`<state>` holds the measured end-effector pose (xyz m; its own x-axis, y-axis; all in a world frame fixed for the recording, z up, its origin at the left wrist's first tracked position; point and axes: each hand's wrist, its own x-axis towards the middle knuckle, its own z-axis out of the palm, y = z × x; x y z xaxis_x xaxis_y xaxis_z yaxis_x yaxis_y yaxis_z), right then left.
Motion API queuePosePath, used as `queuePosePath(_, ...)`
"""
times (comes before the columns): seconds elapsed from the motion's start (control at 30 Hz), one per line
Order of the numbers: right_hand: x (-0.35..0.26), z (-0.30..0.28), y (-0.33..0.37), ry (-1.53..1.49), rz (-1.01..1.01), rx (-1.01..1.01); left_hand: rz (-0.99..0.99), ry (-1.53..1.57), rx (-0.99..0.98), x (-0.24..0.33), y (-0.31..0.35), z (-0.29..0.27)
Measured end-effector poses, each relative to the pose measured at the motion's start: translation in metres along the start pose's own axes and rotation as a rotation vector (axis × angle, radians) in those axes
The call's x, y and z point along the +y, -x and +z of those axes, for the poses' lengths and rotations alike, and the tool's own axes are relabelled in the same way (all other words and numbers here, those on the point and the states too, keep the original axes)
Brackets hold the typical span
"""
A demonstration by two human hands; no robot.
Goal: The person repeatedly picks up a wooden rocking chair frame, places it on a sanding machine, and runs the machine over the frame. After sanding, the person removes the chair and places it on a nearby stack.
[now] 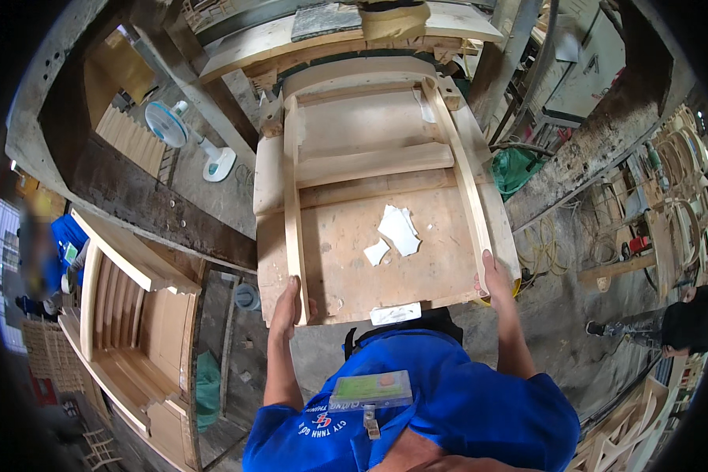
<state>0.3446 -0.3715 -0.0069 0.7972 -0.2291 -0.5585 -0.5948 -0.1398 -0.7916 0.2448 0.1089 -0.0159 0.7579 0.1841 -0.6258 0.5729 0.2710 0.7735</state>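
A pale wooden chair frame (374, 163) lies on a wooden work board (346, 275), its two long legs reaching toward me. Its curved far rail rests between two wooden blocks, and a crosspiece joins the legs midway. My left hand (288, 305) is wrapped round the near end of the left leg. Around the near end of the right leg my right hand (493, 280) is closed, thumb on top. Between the legs, torn white scraps (400, 230) lie on the board. A small white piece (395, 314) sits at the board's near edge, between my hands.
Heavy metal beams (157, 189) flank the board on both sides. Curved wooden parts (126, 315) are stacked at the left. A white and blue fan (167, 124) stands beyond. A green bag (514, 170) hangs at the right, and another person (688, 318) is at the far right.
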Motion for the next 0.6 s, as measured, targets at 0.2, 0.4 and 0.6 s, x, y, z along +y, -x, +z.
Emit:
queuePosePath(0.2,0.003,-0.016,-0.012,-0.202,0.061,-0.22,-0.02,0.146,0.042,-0.007,0.009,0.011)
queuePosePath(0.4,0.012,-0.023,-0.026,-0.438,0.094,-0.425,-0.052,0.167,0.069,-0.001,0.009,0.015)
queuePosePath(0.6,0.012,-0.02,-0.026,-0.423,0.094,-0.37,-0.063,0.197,0.092,-0.003,0.007,0.014)
